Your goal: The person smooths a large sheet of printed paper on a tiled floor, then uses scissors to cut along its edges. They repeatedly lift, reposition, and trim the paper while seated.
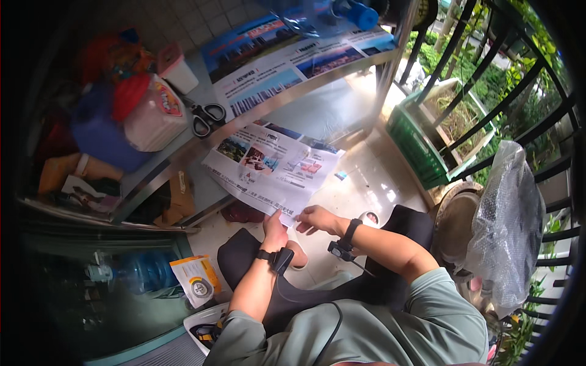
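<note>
A printed paper sheet (274, 174) with photos and writing hangs over my knees, its far edge by the front of a metal shelf. My left hand (274, 232) grips its near edge, thumb on top. Beside that corner, my right hand (320, 220) has curled fingers, with the fingertips at the sheet's edge. Whether they pinch the paper cannot be made out. Each wrist wears a black strap with a small device. Another printed sheet (256, 89) lies on the shelf top, and black-handled scissors (208, 120) rest to its left.
On the shelf (293, 98) stand a red-lidded plastic jar (155, 116), a pink-and-white container (178, 68) and a large clear bottle (316, 18). A green crate (412, 137) is by the railing. Bubble wrap (508, 228) stands at right; a yellow-and-white packet (198, 279) at left.
</note>
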